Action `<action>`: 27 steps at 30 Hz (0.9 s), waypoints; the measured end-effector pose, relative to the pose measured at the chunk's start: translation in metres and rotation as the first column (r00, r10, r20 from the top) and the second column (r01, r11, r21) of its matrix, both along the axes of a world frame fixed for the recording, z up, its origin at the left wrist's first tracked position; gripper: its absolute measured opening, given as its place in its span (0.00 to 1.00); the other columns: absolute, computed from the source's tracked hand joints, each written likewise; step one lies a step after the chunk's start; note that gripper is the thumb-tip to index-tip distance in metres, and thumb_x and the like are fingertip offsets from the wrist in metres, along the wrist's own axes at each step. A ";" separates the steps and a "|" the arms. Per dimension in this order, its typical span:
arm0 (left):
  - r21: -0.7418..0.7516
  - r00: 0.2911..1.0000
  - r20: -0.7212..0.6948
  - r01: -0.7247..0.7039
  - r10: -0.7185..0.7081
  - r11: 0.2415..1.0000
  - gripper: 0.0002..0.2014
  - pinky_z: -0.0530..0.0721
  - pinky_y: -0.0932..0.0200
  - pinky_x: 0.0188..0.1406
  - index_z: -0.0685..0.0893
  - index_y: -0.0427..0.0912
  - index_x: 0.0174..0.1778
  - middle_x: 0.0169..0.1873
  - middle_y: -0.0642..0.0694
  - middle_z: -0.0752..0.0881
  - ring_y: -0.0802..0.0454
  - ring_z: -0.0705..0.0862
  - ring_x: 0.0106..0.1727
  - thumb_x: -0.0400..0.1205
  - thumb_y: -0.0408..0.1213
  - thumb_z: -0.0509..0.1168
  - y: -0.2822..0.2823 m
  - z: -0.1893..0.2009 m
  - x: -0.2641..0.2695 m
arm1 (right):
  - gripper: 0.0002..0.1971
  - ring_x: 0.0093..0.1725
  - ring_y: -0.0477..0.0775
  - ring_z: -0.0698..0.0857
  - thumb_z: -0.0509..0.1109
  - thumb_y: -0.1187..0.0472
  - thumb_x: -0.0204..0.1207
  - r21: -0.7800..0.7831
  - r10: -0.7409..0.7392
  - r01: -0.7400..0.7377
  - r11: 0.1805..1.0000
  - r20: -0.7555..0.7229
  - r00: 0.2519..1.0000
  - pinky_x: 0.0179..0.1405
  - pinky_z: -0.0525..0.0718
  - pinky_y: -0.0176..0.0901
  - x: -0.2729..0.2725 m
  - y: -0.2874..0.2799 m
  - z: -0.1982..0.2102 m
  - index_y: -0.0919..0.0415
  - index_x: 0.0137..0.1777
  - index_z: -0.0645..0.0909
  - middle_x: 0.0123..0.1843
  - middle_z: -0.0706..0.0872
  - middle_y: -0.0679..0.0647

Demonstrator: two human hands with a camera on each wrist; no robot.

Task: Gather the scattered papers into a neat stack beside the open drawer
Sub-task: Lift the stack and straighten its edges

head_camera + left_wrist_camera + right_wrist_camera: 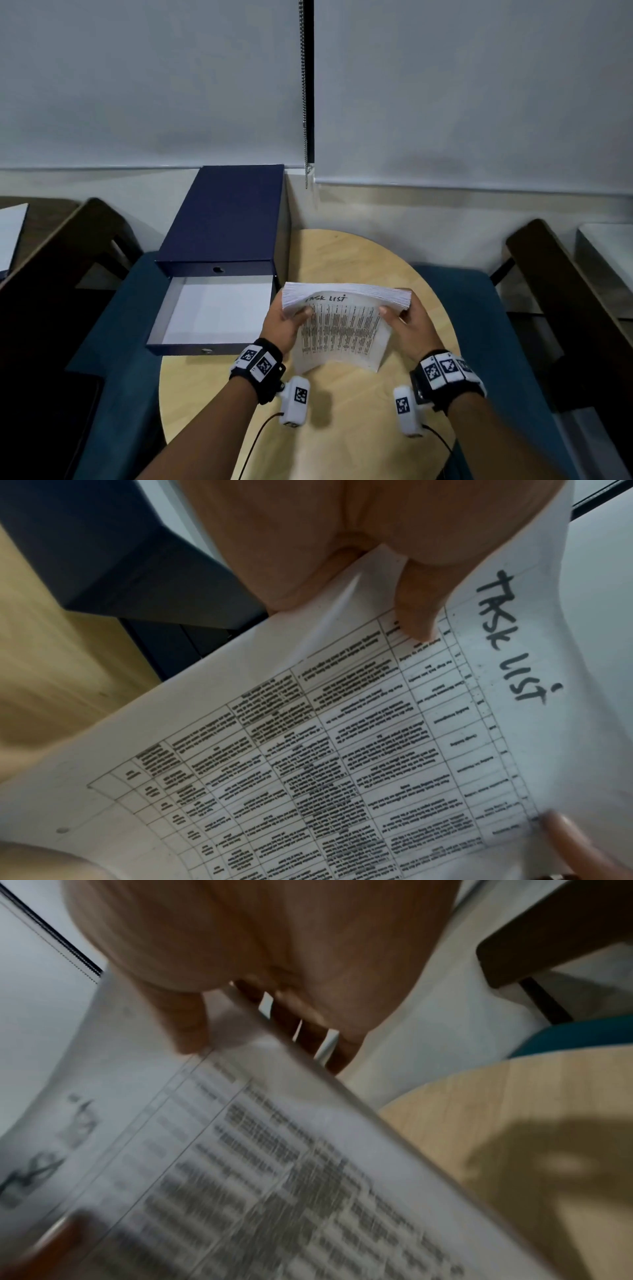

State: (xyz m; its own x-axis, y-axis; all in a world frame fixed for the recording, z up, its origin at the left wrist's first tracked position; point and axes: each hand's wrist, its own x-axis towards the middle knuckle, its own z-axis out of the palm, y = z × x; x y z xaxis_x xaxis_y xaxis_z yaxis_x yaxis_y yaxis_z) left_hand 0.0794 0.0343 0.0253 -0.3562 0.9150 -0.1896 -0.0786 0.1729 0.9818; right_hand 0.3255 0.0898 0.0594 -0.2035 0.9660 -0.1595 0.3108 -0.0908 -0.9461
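Note:
A thick stack of white papers [342, 325], top sheet a printed table headed "TASK LIST", is held tilted above the round wooden table [342, 250], just right of the open drawer [212, 311]. My left hand [286, 322] grips the stack's left edge, thumb on the top sheet. My right hand [409, 323] grips its right edge the same way. In the left wrist view the papers [342, 750] fill the frame under my left hand [377, 574]. In the right wrist view the papers [240, 1164] look blurred, with my right hand [274, 988] holding their edge.
The open drawer belongs to a dark blue box [222, 219] standing at the table's left rear; its inside is white. Blue chair seats [113, 342] flank the table on both sides. Dark wooden furniture [561, 274] stands at the far left and right. A blind chain [304, 102] hangs behind.

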 end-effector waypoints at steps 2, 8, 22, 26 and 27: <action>0.006 1.000 -0.016 -0.012 0.012 1.000 0.20 0.87 0.54 0.54 0.81 0.33 0.63 0.54 0.40 0.90 0.42 0.88 0.58 0.75 0.31 0.74 0.002 0.002 0.002 | 0.13 0.59 0.55 0.87 0.68 0.49 0.78 0.058 -0.065 0.063 0.996 0.037 0.997 0.63 0.83 0.61 -0.010 -0.006 -0.010 0.42 0.59 0.69 0.58 0.88 0.48; 0.077 0.998 -0.031 -0.055 0.057 0.995 0.18 0.85 0.44 0.62 0.79 0.51 0.64 0.57 0.48 0.89 0.50 0.88 0.60 0.79 0.37 0.72 0.003 0.018 0.015 | 0.09 0.50 0.56 0.83 0.58 0.59 0.86 0.330 -0.124 0.090 0.940 0.085 0.989 0.49 0.80 0.46 -0.034 -0.021 0.004 0.56 0.63 0.64 0.52 0.82 0.51; 0.128 0.972 -0.230 -0.023 0.052 0.992 0.10 0.81 0.58 0.53 0.78 0.50 0.56 0.49 0.57 0.86 0.72 0.84 0.48 0.83 0.33 0.68 -0.009 0.012 0.024 | 0.13 0.52 0.54 0.87 0.66 0.58 0.82 0.202 -0.215 0.194 0.960 0.088 0.973 0.53 0.87 0.53 -0.024 -0.027 -0.013 0.50 0.63 0.70 0.51 0.87 0.48; 0.178 0.962 -0.264 -0.023 0.070 0.984 0.06 0.83 0.64 0.45 0.78 0.46 0.56 0.45 0.57 0.86 0.70 0.83 0.42 0.84 0.36 0.66 -0.006 0.026 0.025 | 0.09 0.47 0.45 0.86 0.64 0.59 0.83 0.284 -0.224 0.204 0.937 0.036 0.974 0.44 0.84 0.33 -0.028 -0.024 0.000 0.51 0.60 0.70 0.49 0.85 0.47; 0.206 0.959 -0.269 -0.029 0.085 0.978 0.07 0.83 0.65 0.44 0.77 0.44 0.56 0.45 0.56 0.86 0.69 0.83 0.43 0.84 0.36 0.66 -0.006 0.028 0.024 | 0.10 0.47 0.39 0.85 0.65 0.60 0.83 0.309 -0.232 0.217 0.926 0.013 0.973 0.42 0.81 0.25 -0.027 -0.024 0.002 0.50 0.59 0.69 0.48 0.84 0.43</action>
